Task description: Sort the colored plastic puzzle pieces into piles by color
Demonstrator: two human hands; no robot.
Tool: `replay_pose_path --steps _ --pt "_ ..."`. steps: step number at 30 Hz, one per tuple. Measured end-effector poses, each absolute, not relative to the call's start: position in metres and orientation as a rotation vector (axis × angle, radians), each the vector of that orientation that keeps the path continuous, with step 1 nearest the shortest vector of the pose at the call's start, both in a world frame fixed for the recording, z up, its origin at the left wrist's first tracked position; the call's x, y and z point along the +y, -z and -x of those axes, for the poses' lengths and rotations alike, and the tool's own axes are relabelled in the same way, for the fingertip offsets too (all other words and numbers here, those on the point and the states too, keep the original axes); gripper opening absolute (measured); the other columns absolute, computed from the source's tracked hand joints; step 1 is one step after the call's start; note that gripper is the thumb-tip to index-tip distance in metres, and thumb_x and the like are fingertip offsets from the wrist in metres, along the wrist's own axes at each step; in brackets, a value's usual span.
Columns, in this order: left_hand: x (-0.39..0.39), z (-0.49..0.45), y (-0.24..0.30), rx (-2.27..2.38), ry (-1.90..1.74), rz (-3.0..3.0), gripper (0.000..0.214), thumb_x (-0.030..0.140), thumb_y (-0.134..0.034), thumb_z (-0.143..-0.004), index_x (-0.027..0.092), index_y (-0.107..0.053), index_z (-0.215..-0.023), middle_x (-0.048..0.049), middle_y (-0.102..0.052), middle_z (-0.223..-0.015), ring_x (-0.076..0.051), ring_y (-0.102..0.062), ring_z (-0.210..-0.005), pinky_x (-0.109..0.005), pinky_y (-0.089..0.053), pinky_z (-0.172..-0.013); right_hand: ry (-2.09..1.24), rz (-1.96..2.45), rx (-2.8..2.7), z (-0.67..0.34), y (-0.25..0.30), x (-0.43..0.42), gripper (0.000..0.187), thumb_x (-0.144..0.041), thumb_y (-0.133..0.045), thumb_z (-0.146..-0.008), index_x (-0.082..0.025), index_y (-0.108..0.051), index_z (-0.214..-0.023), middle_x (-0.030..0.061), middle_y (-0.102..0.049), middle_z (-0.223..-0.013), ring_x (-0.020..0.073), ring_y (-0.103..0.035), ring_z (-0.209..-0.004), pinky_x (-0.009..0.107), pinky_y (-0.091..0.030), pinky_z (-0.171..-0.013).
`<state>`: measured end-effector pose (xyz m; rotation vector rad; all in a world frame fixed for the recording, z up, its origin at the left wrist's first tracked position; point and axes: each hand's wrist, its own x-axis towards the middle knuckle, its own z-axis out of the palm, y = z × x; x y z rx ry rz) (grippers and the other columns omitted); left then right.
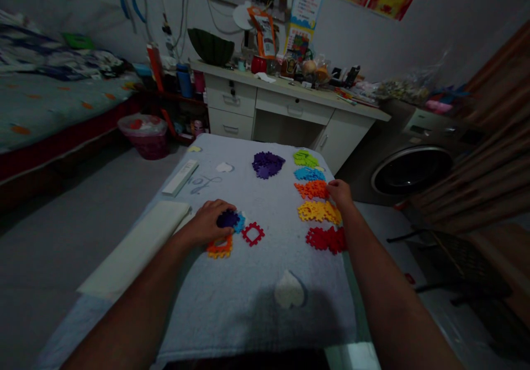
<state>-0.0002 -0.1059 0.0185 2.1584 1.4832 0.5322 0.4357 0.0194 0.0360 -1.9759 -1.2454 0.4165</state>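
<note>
My left hand point(212, 219) curls its thumb and fingers around a dark purple notched plastic piece point(227, 219). A light blue piece point(239, 223) pokes out beside it, and orange point(220, 243) and yellow notched pieces point(219, 254) lie just below. A red square notched frame point(253, 234) rests apart, to the right. At the right edge of a pile of orange pieces point(311, 189) is my right hand point(340, 190), its fingertips pressed together; whatever they pinch is hidden. Yellow point(318, 212), red point(326, 239), blue point(309, 174) and green piles point(305, 158) line up with the orange one.
A purple pile point(267, 164) lies toward the far side of the cloth-covered table point(256, 304). A white long box point(181, 177) and a pale folded sheet point(136, 248) lie along the left edge. Beyond stand a cluttered desk point(232, 94) and a washing machine point(397, 154).
</note>
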Motion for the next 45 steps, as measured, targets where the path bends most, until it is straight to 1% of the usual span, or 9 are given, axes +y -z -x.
replay_pose_path --steps 6,13,17,21,28,33,38,42,45 --pt "-0.103 0.002 -0.012 1.460 -0.601 -2.142 0.049 0.042 -0.071 -0.067 0.022 -0.064 -0.111 -0.0075 -0.062 -0.115 -0.029 -0.054 -0.110 -0.043 -0.041 -0.100 -0.318 1.732 -1.425 -0.408 -0.055 -0.007 0.019 -0.028 -0.060 -0.070 -0.016 -0.066 -0.084 0.0056 -0.068 -0.084 0.0174 -0.060 -0.074 0.028 -0.046 -0.068" --pt "-0.102 -0.002 -0.011 1.469 -0.667 -2.154 0.047 0.039 -0.069 -0.069 0.020 -0.063 -0.111 -0.0093 -0.062 -0.114 -0.029 -0.057 -0.108 -0.043 -0.042 -0.099 -0.865 1.249 -2.226 -0.302 -0.064 -0.082 0.020 -0.023 -0.064 -0.078 -0.017 -0.065 -0.097 0.0029 -0.065 -0.090 0.0144 -0.059 -0.079 0.027 -0.046 -0.074" --pt "-0.101 -0.002 -0.008 1.459 -0.735 -2.156 0.045 0.040 -0.069 -0.070 0.021 -0.063 -0.110 -0.0092 -0.063 -0.113 -0.028 -0.058 -0.107 -0.043 -0.043 -0.097 -0.695 1.170 -2.531 -0.261 -0.052 -0.115 0.039 -0.028 -0.072 -0.077 -0.016 -0.063 -0.113 0.0089 -0.060 -0.108 0.0199 -0.056 -0.100 0.034 -0.043 -0.091" --pt "-0.102 -0.003 -0.008 1.449 -0.792 -2.144 0.046 0.043 -0.069 -0.071 0.021 -0.062 -0.110 -0.0093 -0.062 -0.113 -0.029 -0.057 -0.108 -0.044 -0.043 -0.097 -0.523 1.258 -2.590 -0.246 -0.040 -0.126 0.056 -0.040 -0.076 -0.074 -0.014 -0.060 -0.121 0.0116 -0.057 -0.112 0.0245 -0.051 -0.105 0.038 -0.042 -0.093" --pt "-0.102 -0.004 -0.009 1.459 -0.765 -2.169 0.048 0.048 -0.069 -0.072 0.020 -0.062 -0.111 -0.0091 -0.061 -0.113 -0.029 -0.056 -0.106 -0.045 -0.043 -0.097 -0.589 1.275 -2.549 -0.256 -0.050 -0.126 0.055 -0.018 -0.062 -0.074 -0.013 -0.054 -0.129 0.0124 -0.061 -0.113 0.0229 -0.055 -0.102 0.036 -0.042 -0.094" --pt "-0.101 -0.003 -0.007 1.461 -0.725 -2.185 0.045 0.048 -0.065 -0.075 0.022 -0.062 -0.111 -0.0091 -0.061 -0.115 -0.029 -0.055 -0.108 -0.046 -0.042 -0.098 -0.894 1.336 -2.268 -0.306 -0.071 -0.127 0.048 -0.013 -0.056 -0.068 -0.017 -0.060 -0.115 0.0084 -0.066 -0.108 0.0191 -0.060 -0.092 0.033 -0.048 -0.084" --pt "-0.101 -0.005 -0.008 1.459 -0.704 -2.195 0.042 0.046 -0.064 -0.074 0.024 -0.062 -0.109 -0.0081 -0.063 -0.113 -0.029 -0.055 -0.108 -0.046 -0.041 -0.099 -1.296 1.430 -1.628 -0.361 -0.074 -0.138 0.035 -0.020 -0.042 -0.071 -0.020 -0.058 -0.102 0.0060 -0.069 -0.098 0.0153 -0.064 -0.075 0.026 -0.049 -0.062" --pt "-0.100 -0.005 -0.007 1.466 -0.686 -2.203 0.044 0.047 -0.063 -0.074 0.022 -0.062 -0.110 -0.0093 -0.063 -0.114 -0.030 -0.056 -0.108 -0.047 -0.041 -0.099 -1.183 1.591 -1.437 -0.386 -0.070 -0.148 0.020 -0.024 -0.042 -0.071 -0.019 -0.054 -0.086 0.0015 -0.066 -0.075 0.0107 -0.052 -0.050 0.021 -0.039 -0.047" --pt "-0.100 -0.005 -0.007 1.474 -0.669 -2.202 0.046 0.047 -0.064 -0.073 0.021 -0.063 -0.110 -0.0102 -0.063 -0.115 -0.030 -0.056 -0.109 -0.047 -0.040 -0.100 -0.954 1.652 -1.512 -0.401 -0.065 -0.151 0.019 -0.027 -0.041 -0.076 -0.019 -0.055 -0.085 -0.0007 -0.063 -0.068 0.0107 -0.048 -0.047 0.022 -0.036 -0.046"
